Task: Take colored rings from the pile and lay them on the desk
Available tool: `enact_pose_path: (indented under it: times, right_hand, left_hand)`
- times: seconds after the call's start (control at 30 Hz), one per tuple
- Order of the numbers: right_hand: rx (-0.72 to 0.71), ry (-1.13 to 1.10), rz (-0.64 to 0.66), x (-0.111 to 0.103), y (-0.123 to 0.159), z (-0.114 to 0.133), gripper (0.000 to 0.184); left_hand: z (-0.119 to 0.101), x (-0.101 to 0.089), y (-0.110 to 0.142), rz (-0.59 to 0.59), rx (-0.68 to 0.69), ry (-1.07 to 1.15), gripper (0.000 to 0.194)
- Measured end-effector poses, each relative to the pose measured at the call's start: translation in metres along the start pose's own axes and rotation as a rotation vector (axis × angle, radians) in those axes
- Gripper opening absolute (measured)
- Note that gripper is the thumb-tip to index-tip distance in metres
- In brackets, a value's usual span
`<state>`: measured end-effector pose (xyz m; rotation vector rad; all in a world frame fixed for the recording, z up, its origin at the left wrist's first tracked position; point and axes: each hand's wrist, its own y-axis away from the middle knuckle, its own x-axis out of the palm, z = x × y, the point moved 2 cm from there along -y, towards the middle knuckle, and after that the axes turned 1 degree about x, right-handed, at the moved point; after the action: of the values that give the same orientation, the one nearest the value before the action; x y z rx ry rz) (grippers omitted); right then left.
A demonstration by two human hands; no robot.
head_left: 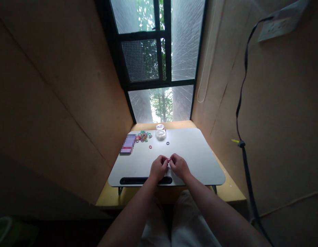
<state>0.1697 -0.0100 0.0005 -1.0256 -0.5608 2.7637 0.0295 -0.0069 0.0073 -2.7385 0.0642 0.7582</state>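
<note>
My left hand (159, 167) and my right hand (179, 164) meet above the front middle of the white lap table. Both are closed, thumbs and fingers pinching a small pale hair tie (169, 159) between them; most of it is hidden by the fingertips. Beyond them lie two single hair ties, a red one (150, 147) and a dark purple one (167, 143). A loose pile of many-coloured hair ties (143, 136) is spread at the back left. Behind the purple one stands a clear round jar (160, 133).
A phone-like slab (128, 144), its face blurred out, lies at the left edge of the white lap table (200, 161). A black slot (133, 180) runs along the front edge. The lap table stands on a yellow wooden ledge (233, 195) below a window. A black cable (241, 103) hangs at right.
</note>
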Motion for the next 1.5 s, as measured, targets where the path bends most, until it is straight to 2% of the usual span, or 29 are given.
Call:
enact_pose_path:
  times: [0.2, 0.93, 1.13, 1.5]
  right_hand:
    - [0.002, 0.025, -0.003, 0.0001, -0.0001, -0.0007, 0.007]
    - [0.019, 0.011, -0.017, -0.0019, 0.0009, 0.0029, 0.012]
    - [0.025, 0.011, 0.012, -0.0033, 0.0008, 0.0050, 0.012]
    - [0.004, 0.020, 0.022, -0.0027, -0.0001, 0.0028, 0.016]
  left_hand:
    - [-0.0019, 0.0007, 0.0008, 0.032, 0.014, 0.009, 0.021]
    - [0.0025, 0.0017, 0.0004, -0.019, -0.010, 0.072, 0.020]
    - [-0.0023, 0.0015, 0.0015, 0.023, 0.017, 0.059, 0.023]
    - [0.0044, 0.0018, -0.0010, -0.018, 0.011, 0.052, 0.024]
